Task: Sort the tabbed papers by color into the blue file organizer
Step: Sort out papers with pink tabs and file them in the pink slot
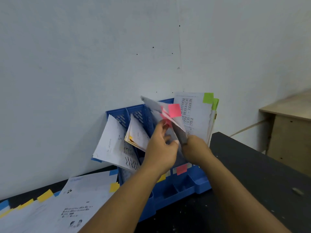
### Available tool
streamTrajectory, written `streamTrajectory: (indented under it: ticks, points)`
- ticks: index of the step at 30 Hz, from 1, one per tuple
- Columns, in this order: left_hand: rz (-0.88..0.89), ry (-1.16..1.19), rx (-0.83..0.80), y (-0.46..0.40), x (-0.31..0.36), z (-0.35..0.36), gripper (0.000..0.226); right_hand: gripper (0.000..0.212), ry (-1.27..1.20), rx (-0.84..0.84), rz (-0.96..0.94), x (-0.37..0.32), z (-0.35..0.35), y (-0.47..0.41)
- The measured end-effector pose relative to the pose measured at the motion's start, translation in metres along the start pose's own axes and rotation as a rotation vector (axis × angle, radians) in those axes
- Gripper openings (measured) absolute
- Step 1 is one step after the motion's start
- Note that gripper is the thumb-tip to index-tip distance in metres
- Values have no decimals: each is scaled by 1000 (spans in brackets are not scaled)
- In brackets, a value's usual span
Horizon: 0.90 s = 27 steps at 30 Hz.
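Closest to the camera, down at the lower left, there's a loose spread of papers [50, 214] lying flat on the black table [252, 190], with yellow tabs [45, 195] and a few blue ones sticking out along their edges. Both forearms reach up from the bottom of the frame over that pile.

Next up is the blue file organizer [181, 189], sitting on the table against the wall. Its low front tray faces the camera, and small colored labels run along the front edge of the slots — a pink label [181, 169] and a yellow one show beside the wrists.

The left hand [161, 148] is curled over the papers in the middle slot, fingers bent around the sheets, thumb pointing right. The right hand [196, 148] sits just beside it, pinching the lower edge of a bent sheet — the pink-tabbed papers [170, 113], which lean up and left out of that slot. Whether the left hand actually grips those same sheets or just steadies them, I can't tell; it's a bit blurry.

Further back, the left slots hold slumped white sheets [111, 143] tipping out to the left, one bundle with a yellow tab at its edge. The rightmost slot has the green-tabbed papers [195, 113] standing upright. Behind it all is a pale wall [101, 56], and off to the right a wooden cabinet [291, 132].
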<state>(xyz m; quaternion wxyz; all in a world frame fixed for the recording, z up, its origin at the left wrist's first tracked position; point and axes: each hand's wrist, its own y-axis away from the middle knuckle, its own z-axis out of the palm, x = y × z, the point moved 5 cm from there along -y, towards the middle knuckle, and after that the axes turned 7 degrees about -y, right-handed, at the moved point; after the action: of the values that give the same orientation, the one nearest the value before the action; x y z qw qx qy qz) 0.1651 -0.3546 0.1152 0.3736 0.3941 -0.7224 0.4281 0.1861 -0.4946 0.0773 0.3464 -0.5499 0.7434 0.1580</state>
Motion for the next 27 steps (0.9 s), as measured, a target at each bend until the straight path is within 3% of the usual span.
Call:
streamTrajectory:
  ticks: [2,4,6,7,10,16,20,24,27]
  points:
    - [10,-39,-33,-2,3,6,69,13,-106,-116,-3,2,1,1]
    - [26,-83,-66,-3,7,10,74,36,-293,-194,-61,-2,-2,8]
    - [42,-113,-94,-4,12,11,75,63,-343,-158,-142,-9,-7,14]
    - [55,-121,-112,-6,15,12,74,66,-274,-93,-165,-9,-8,13]
    - [58,-149,-147,-10,19,15,73,24,-106,114,-104,-9,-11,5]
    - [70,-180,-17,-13,10,0,64,39,-386,370,-67,-7,-24,-3]
    - [28,-198,-55,-8,-1,0,63,38,-211,279,34,1,-13,-10]
    - [17,-224,-86,-3,-7,1,61,45,-45,365,46,-1,-25,2]
    - [16,-227,-94,-1,-9,3,61,54,41,273,121,1,-21,5]
